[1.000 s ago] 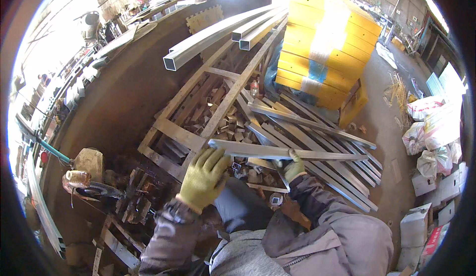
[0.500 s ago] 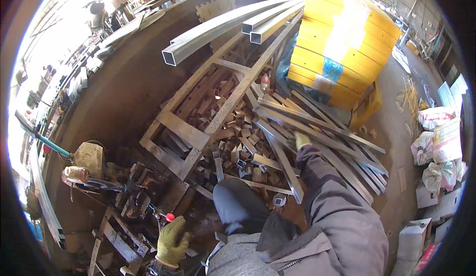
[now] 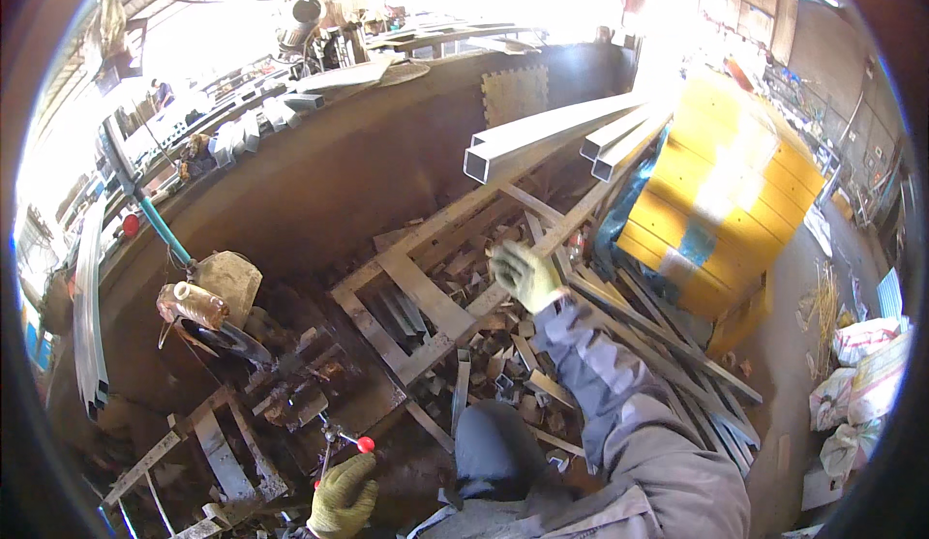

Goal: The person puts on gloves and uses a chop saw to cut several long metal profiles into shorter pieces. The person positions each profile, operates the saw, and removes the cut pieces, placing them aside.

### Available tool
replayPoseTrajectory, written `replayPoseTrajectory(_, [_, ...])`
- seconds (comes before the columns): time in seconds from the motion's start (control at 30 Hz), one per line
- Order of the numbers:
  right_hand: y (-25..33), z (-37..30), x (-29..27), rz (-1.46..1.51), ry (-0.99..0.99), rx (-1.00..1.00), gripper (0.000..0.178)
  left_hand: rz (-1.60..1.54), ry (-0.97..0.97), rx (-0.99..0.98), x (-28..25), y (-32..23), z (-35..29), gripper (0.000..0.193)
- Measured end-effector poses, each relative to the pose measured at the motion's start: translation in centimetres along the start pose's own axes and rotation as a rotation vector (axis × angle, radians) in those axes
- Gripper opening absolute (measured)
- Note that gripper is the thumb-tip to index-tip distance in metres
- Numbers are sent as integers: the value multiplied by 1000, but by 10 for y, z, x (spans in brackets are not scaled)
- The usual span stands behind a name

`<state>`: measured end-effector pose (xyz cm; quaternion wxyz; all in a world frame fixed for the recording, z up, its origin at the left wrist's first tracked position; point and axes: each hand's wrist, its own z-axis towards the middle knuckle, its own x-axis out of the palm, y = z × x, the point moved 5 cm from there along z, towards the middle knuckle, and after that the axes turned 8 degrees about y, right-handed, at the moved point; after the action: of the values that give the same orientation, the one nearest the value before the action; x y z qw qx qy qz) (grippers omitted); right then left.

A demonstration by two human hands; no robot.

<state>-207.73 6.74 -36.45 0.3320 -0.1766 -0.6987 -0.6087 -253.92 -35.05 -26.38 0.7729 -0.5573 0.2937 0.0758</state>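
Observation:
My right hand (image 3: 524, 276), in a yellow-green work glove, is raised over a rusty metal frame (image 3: 426, 297) with its fingers apart. Nothing shows in its grasp. Under and around it lie short square-tube offcuts (image 3: 503, 355), several of them inside the frame. My left hand (image 3: 344, 496), gloved alike, is low beside a lever with a red ball knob (image 3: 365, 444). Its fingers are loosely bent, and no held thing is visible. Just beyond that lever stands a cut-off saw (image 3: 208, 312) with a teal handle and a dirty vise (image 3: 300, 384).
Long square tubes (image 3: 552, 137) jut from the back over the frame. Long metal bars (image 3: 668, 345) lie piled at right, before a yellow ribbed container (image 3: 726, 200). White sacks (image 3: 861, 355) stand at far right. A brown wall (image 3: 339, 152) runs behind.
My right hand has come up and left from the pile of long bars. The view has shifted, so the scene sits lower and further right. My left hand stays near the red-knobbed lever.

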Motion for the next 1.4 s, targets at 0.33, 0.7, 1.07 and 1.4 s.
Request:
replayPoseTrajectory(0.33, [103, 155, 169, 765, 623, -429, 63, -73, -62, -15, -25, 21, 36, 44])
replayPoseTrajectory(0.7, [115, 152, 173, 857, 627, -463, 49, 9, -72, -21, -22, 52, 64, 44])
replayPoseTrajectory(1.07, [11, 134, 90, 755, 306, -473, 52, 156, -27, 127, -42, 20, 138, 49])
replayPoseTrajectory(1.4, [-203, -22, 95, 693, 195, -119, 51, 593, 31, -18, 8, 31, 272, 108])
